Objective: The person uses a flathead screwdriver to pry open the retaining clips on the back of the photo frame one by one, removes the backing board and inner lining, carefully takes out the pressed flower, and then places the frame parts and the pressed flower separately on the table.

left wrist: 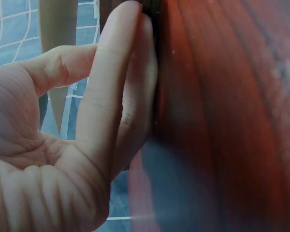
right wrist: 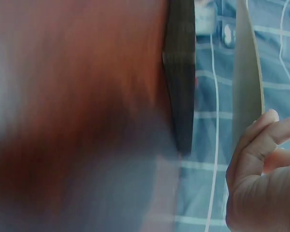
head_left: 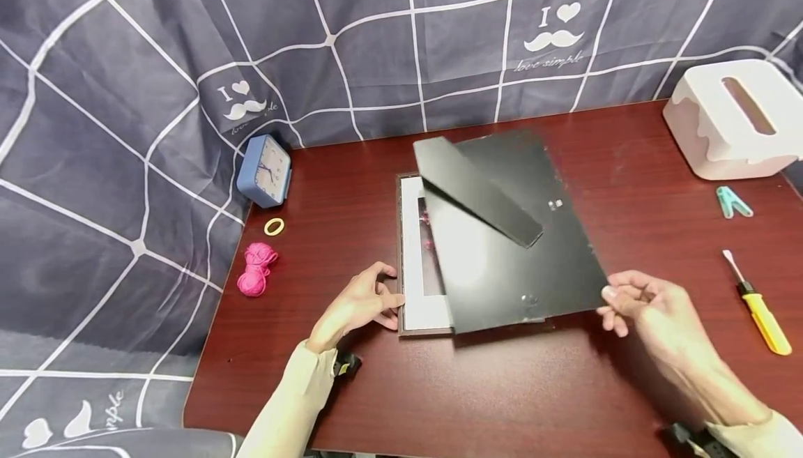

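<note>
A picture frame (head_left: 426, 331) lies face down on the table, its white mat (head_left: 412, 249) and part of a dark picture showing at the left. Over it, raised and tilted, is a black backing board (head_left: 502, 273) with a stand leg (head_left: 479, 196) across its back. My right hand (head_left: 655, 315) pinches the board's near right corner between thumb and fingers. At the frame's left edge, my left hand (head_left: 360, 301) grips the side. From the right wrist, a gap shows between the board (right wrist: 246, 72) and the frame's dark edge (right wrist: 181, 87).
To the left are a blue alarm clock (head_left: 265, 171), a yellow ring (head_left: 274, 226) and pink yarn (head_left: 256, 269). On the right stand a white tissue box (head_left: 709, 127), a teal clip (head_left: 732, 202) and a yellow-handled screwdriver (head_left: 765, 322). A grey checked curtain (head_left: 376, 74) hangs behind the table (head_left: 502, 395).
</note>
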Motion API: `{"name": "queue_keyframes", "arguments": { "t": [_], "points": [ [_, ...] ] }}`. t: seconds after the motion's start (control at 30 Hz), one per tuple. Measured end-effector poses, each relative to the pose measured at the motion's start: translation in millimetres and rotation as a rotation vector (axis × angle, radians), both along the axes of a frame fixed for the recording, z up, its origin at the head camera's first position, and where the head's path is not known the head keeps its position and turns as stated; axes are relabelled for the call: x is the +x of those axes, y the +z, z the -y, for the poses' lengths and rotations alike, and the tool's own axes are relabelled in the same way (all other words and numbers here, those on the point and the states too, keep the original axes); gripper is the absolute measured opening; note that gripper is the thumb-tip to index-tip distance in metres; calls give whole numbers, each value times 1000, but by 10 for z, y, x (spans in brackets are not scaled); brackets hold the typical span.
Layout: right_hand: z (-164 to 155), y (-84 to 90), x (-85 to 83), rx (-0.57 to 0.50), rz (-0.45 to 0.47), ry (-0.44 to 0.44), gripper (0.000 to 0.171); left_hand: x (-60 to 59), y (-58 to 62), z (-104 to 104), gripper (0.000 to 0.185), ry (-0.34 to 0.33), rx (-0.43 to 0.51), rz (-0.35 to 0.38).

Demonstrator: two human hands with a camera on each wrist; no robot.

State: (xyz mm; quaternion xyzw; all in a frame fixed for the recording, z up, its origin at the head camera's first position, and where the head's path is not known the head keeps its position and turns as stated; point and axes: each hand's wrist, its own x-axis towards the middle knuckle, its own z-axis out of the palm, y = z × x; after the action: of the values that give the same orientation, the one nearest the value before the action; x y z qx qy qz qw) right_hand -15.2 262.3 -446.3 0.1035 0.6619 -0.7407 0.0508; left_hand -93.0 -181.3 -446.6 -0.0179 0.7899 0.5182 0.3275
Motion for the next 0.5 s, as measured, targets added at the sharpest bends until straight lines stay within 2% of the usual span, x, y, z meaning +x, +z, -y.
{"name": "queue_keyframes", "arguments": {
  "t": [0.23, 0.37, 0.47, 0.5],
  "points": [
    [-507, 16, -273, -33, -6, -170, 19, -2, -7, -5, 55, 8, 12, 11],
    [-803, 34, -449, 81, 57, -213, 23, 3, -17, -12, 56, 14, 0, 18],
    [-989, 65, -565, 237, 123, -205, 29, 10, -24, -19, 55, 14, -7, 14],
    [-1043, 67, -601, 229, 139, -207, 31, 12, -26, -21, 54, 13, -9, 10]
  ]
}}
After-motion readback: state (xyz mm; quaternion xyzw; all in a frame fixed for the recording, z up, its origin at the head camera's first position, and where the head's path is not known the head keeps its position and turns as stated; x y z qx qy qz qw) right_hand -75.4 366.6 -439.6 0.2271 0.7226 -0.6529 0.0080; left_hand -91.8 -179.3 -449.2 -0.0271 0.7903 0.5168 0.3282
